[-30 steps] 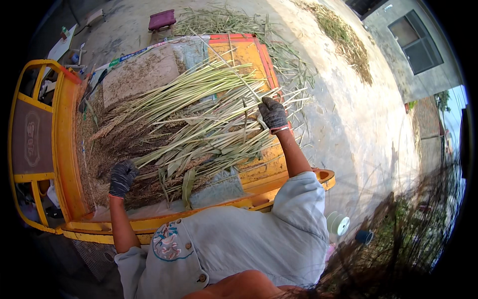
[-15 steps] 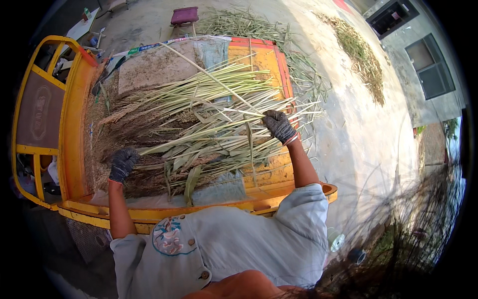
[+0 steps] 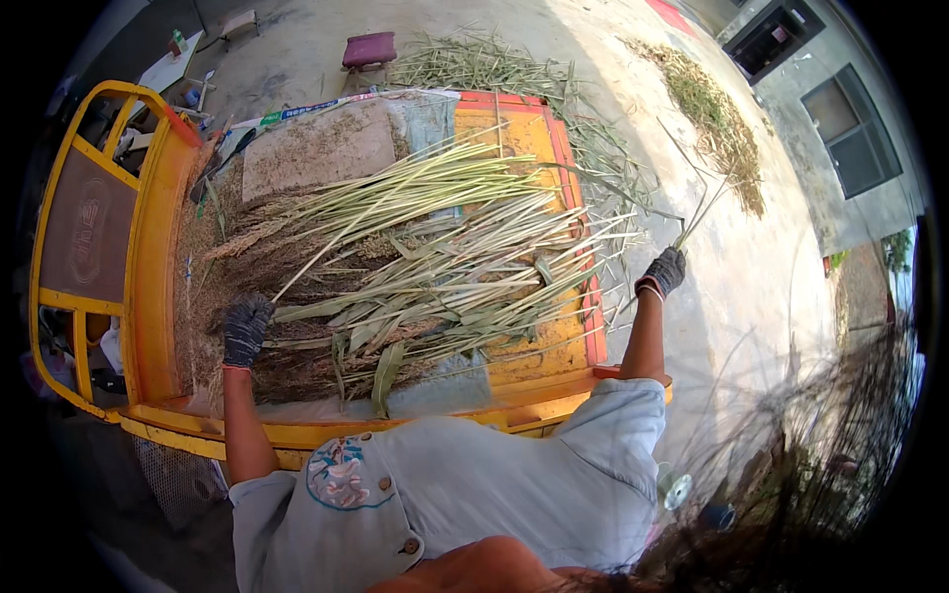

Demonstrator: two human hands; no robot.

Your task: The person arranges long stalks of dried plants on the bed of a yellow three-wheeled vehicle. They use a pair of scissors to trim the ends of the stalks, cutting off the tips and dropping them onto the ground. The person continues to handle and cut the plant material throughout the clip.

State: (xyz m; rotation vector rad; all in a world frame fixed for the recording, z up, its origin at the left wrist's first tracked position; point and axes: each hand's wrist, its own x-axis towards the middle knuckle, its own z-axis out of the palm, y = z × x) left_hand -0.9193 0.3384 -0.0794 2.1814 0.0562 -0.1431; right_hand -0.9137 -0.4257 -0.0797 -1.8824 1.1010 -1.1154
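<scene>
your left hand (image 3: 245, 331) grips the reeds (image 3: 425, 257) on the cart (image 3: 148, 247), right hand (image 3: 664, 272) clenched on loose stalks (image 3: 697, 212) beside it

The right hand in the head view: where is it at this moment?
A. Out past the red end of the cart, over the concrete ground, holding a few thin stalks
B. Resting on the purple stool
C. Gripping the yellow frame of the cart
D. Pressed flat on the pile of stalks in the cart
A: the gloved right hand is beyond the cart's red end board, above the concrete ground, closed on a few thin stalks.
</scene>
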